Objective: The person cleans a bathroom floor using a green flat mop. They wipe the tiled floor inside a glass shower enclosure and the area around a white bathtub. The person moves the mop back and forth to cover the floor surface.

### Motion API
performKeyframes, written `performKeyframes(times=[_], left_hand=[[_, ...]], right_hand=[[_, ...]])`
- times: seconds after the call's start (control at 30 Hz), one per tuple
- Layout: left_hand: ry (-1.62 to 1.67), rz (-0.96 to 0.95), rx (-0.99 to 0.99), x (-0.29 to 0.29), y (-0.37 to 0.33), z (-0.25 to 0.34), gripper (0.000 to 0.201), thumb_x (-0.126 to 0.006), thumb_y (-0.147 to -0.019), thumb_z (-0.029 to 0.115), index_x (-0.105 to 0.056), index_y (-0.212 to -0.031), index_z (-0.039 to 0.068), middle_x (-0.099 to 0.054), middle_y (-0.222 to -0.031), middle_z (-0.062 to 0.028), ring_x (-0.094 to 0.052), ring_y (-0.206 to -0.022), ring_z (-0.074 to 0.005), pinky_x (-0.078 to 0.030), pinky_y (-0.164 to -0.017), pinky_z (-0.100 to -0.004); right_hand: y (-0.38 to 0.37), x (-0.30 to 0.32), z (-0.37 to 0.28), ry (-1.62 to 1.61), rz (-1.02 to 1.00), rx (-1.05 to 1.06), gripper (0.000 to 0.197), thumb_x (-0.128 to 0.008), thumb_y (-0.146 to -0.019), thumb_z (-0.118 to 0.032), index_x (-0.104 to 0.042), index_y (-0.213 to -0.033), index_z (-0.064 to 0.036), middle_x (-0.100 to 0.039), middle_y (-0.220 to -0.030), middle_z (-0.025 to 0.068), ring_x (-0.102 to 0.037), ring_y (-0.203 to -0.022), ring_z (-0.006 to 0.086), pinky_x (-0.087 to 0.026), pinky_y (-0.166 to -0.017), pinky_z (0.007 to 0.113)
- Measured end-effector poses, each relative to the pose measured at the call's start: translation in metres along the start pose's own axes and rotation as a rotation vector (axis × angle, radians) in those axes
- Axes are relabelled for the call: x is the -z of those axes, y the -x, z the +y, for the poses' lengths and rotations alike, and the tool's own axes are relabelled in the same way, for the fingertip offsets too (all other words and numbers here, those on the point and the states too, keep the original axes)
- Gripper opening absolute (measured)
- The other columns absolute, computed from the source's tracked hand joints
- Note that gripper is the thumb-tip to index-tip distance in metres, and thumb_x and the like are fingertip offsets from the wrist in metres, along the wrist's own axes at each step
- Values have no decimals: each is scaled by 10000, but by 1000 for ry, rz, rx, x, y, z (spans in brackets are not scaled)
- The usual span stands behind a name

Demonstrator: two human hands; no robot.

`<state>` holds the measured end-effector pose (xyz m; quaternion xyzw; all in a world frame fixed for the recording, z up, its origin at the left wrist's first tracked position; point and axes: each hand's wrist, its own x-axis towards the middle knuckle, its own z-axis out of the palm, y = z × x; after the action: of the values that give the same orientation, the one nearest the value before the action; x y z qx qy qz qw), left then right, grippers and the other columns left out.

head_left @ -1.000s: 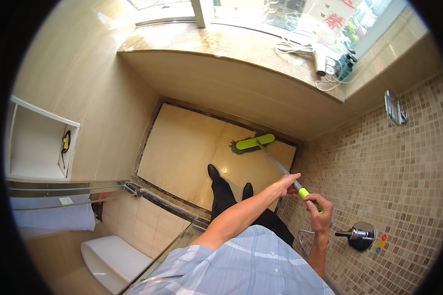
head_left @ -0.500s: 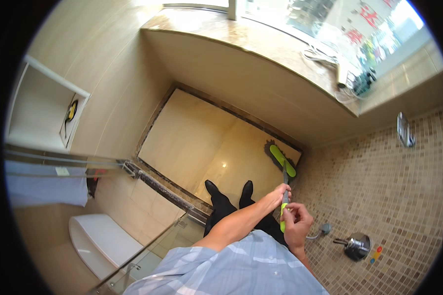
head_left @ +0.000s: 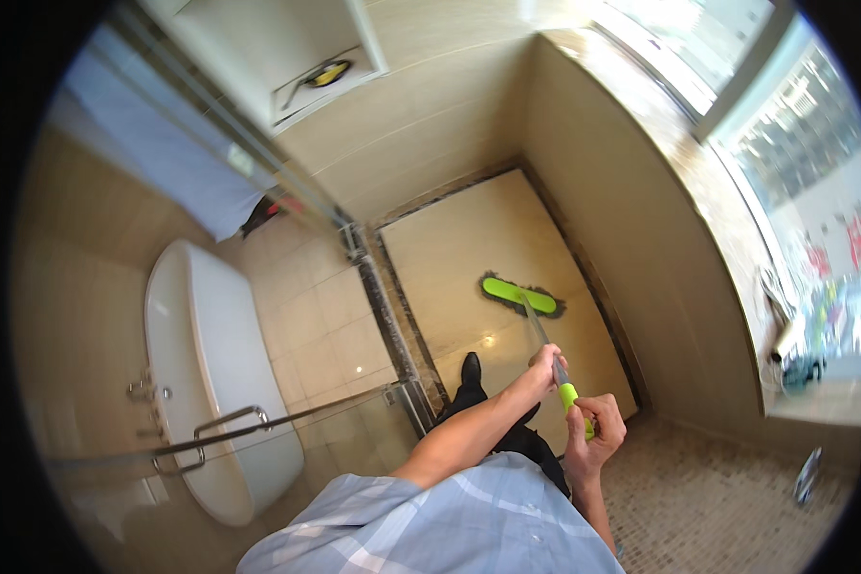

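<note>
A flat mop (head_left: 521,295) with a bright green plate and dark grey fringe lies on the beige shower floor. Its grey pole slants back toward me and ends in a green grip. My left hand (head_left: 546,366) is wrapped round the pole just above that grip. Lower down, my right hand (head_left: 595,430) closes on the green grip, its fingers bent. The mop head rests on the pale floor slab (head_left: 450,230), ahead of my black shoe (head_left: 471,368).
Stone walls and a window ledge (head_left: 665,134) bound the right side. At left stand a glass door with a metal handle (head_left: 230,421) and a white bathtub (head_left: 222,373). A wall niche (head_left: 330,48) holds a yellow-and-black object. A hair dryer (head_left: 787,340) lies on the ledge.
My view has turned left, bringing more of the bathtub into sight. The mop head has moved from the far right corner toward the middle of the slab. Both hands keep their hold.
</note>
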<state>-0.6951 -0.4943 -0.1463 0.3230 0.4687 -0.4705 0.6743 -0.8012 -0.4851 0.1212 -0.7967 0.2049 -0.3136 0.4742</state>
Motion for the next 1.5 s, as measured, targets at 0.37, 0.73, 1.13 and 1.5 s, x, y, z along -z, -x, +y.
performKeyframes(times=[0.37, 0.73, 1.13, 1.5], left_hand=[[569, 98, -421, 77, 63, 203, 131, -576, -767, 43, -451, -791, 74, -491, -606, -53, -487, -479, -165, -412, -431, -298], [925, 65, -336, 172, 47, 285, 319, -459, -982, 337, -402, -1008, 23, -527, -712, -98, -547, -581, -210, -525, -520, -341], [659, -143, -86, 122, -2, 325, 527, -269, -1007, 483, -484, -1068, 5, -669, -914, -171, -686, -857, -313, -531, -777, -466], [937, 21, -404, 134, -7, 412, 386, -420, -969, 419, -480, -964, 38, -627, -801, -136, -663, -717, -280, -525, -626, -385]], right_hand=[[-52, -144, -36, -240, -211, 28, 82, -539, -870, 46, -619, -855, 51, -653, -717, 110, -605, -623, 145, -474, -602, 250], [-101, -261, -26, 235, -940, -248, 159, -672, -801, -58, -714, -946, -7, -684, -689, 139, -677, -623, 254, -505, -582, 338], [-228, -332, -5, 553, -1121, 240, 188, -731, -679, -45, -690, -862, -23, -666, -757, 210, -657, -712, 388, -525, -666, 407], [-259, -436, -25, 282, -1252, 474, 190, -688, -726, -27, -708, -914, -9, -671, -795, 196, -662, -688, 340, -517, -635, 369]])
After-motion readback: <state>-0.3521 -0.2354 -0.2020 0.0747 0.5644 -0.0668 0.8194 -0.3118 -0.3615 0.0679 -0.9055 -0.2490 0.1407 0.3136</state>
